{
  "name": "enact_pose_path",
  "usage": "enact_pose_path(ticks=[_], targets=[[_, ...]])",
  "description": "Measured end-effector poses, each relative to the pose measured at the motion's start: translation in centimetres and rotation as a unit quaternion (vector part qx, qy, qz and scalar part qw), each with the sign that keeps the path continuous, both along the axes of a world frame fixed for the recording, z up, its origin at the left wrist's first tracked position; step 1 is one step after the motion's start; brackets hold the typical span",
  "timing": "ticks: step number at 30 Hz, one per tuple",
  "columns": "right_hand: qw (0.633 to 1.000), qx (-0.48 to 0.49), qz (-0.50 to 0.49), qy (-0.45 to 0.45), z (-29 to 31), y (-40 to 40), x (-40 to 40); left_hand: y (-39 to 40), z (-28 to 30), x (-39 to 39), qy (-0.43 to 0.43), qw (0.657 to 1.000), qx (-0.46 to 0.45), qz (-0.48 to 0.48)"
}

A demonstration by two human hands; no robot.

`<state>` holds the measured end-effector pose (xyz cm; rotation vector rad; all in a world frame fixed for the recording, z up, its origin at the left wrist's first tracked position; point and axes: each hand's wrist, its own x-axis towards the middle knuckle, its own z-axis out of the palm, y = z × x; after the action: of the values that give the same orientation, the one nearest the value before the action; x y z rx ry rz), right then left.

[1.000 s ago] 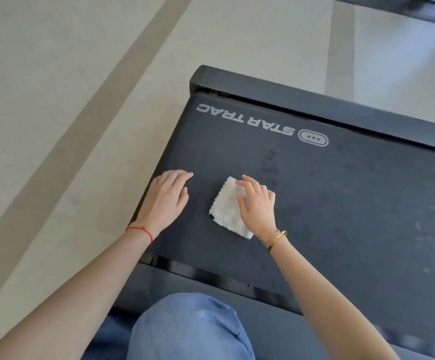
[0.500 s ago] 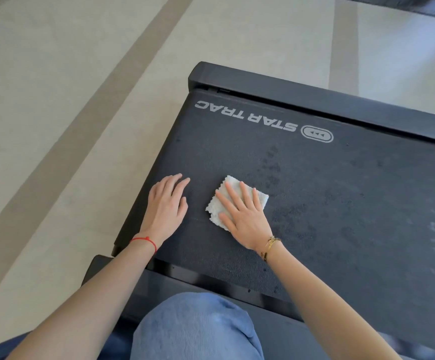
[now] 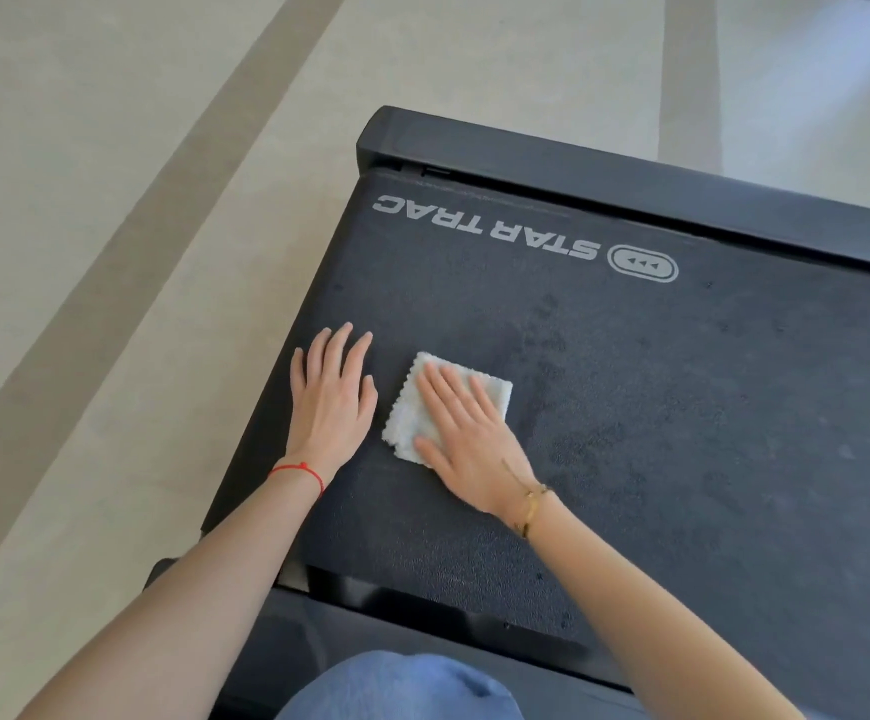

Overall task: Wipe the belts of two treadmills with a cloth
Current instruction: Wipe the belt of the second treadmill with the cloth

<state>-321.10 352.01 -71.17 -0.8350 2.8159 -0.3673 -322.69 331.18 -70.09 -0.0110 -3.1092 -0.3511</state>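
Cloth (image 3: 451,402): pressed flat under right hand (image 3: 466,439).
Left hand (image 3: 331,394): spread flat, empty.
Belt (image 3: 656,407): right side judged unwiped.

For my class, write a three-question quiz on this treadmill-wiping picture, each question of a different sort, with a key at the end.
1. True or false: the right hand lies flat on the white cloth with its fingers straight.
2. Multiple choice: where does the left hand rest? A) on the cloth B) on the bare belt beside the cloth C) on the floor
3. Fill in: the brand printed on the belt reads STAR ____.

Key: 1 true; 2 B; 3 TRAC
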Motion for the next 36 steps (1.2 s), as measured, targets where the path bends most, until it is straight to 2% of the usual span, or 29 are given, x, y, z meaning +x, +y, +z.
enact_pose_path(ticks=[2, 6, 8, 10, 12, 15, 18, 22, 26, 28, 31, 34, 36], targets=[[1.000, 0.013, -0.007, 0.009, -0.1, 2.3, -1.6, 0.5, -0.6, -0.3, -0.001, 1.000, 0.001, 0.001], [0.987, 0.044, -0.152, 0.008, 0.1, 5.2, -9.4, 0.8, -1.9, -0.5, 0.008, 1.000, -0.002, 0.005], [0.972, 0.052, -0.227, -0.003, 0.2, 4.2, -13.1, 0.7, -2.2, -0.6, 0.015, 1.000, -0.001, 0.008], [0.965, 0.050, -0.257, -0.008, 0.2, 1.7, -14.6, 0.7, -2.3, -0.6, 0.020, 1.000, -0.001, 0.012], [0.979, 0.040, -0.199, -0.004, 0.0, -1.0, -13.6, 0.7, -2.3, -0.6, 0.028, 1.000, -0.001, 0.012], [0.999, 0.020, -0.048, 0.018, -0.4, -2.5, -9.7, 0.7, -2.3, -0.5, 0.040, 0.999, 0.002, 0.008], [0.999, 0.010, -0.012, 0.031, -0.5, 0.1, -10.9, 0.6, -2.4, -0.5, 0.035, 0.999, 0.001, 0.009], [0.987, 0.043, -0.155, 0.026, 0.0, 4.0, -19.5, 0.6, -2.5, -0.7, 0.021, 1.000, -0.007, 0.013], [0.965, 0.043, -0.257, -0.028, 0.9, 1.9, -26.3, 0.8, -2.5, -0.9, 0.017, 1.000, -0.013, 0.014], [0.975, 0.051, -0.213, -0.018, 0.9, -1.1, -26.5, 0.8, -2.5, -0.8, 0.019, 1.000, -0.018, 0.015], [0.998, 0.036, -0.059, -0.006, 0.8, -5.3, -23.5, 0.8, -2.6, -0.8, 0.026, 0.999, -0.023, 0.015], [0.998, 0.016, 0.068, 0.002, 0.4, -6.4, -20.8, 0.8, -2.7, -0.8, 0.026, 0.999, -0.031, 0.013], [0.995, 0.039, 0.095, 0.013, 0.4, -5.6, -22.2, 0.8, -2.8, -0.8, 0.027, 0.999, -0.029, 0.014]])
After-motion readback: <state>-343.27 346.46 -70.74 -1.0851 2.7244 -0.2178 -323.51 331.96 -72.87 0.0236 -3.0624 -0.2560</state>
